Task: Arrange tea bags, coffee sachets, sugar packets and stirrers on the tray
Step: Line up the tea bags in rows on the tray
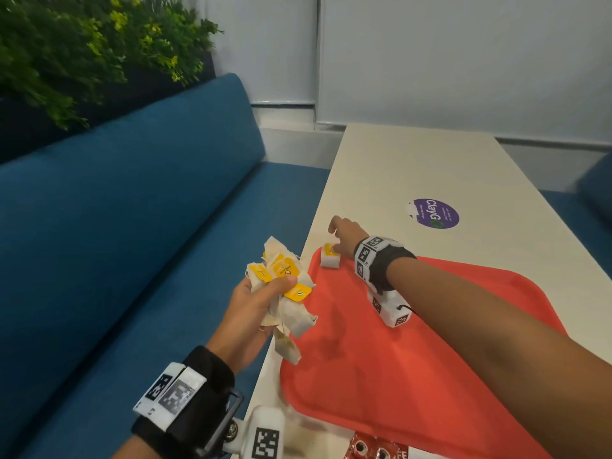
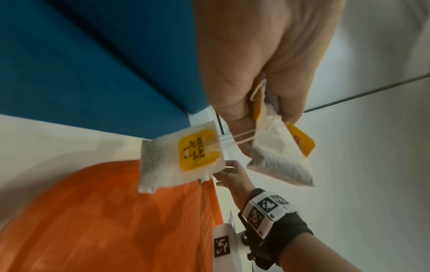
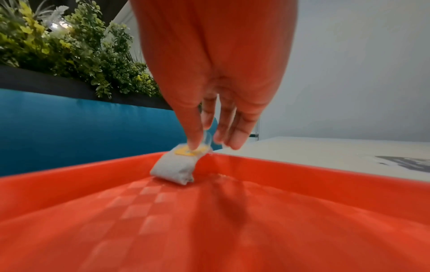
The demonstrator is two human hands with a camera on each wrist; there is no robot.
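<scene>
Right now a single tea bag [image 3: 173, 170] stands in the far left corner of the red tray [image 1: 414, 359], leaning up against the rim, which looks like the chosen start of a row. The right hand [image 1: 346, 235] reaches across to it, thumb tip on the yellow tag and the other fingers loosely extended behind; whether it pinches the tag or only steadies it I cannot tell (the wrist view is blurred there). The left hand [image 1: 251, 309] clutches the bunch of tea bags [image 1: 284, 286] just off the tray's left edge, fingers curled round them, a couple dangling by their strings, probably held close so the next bag is a short reach. Some red sachets [image 1: 374, 450] lie on the white table [image 1: 430, 160] at the tray's near edge, not yet on it.
</scene>
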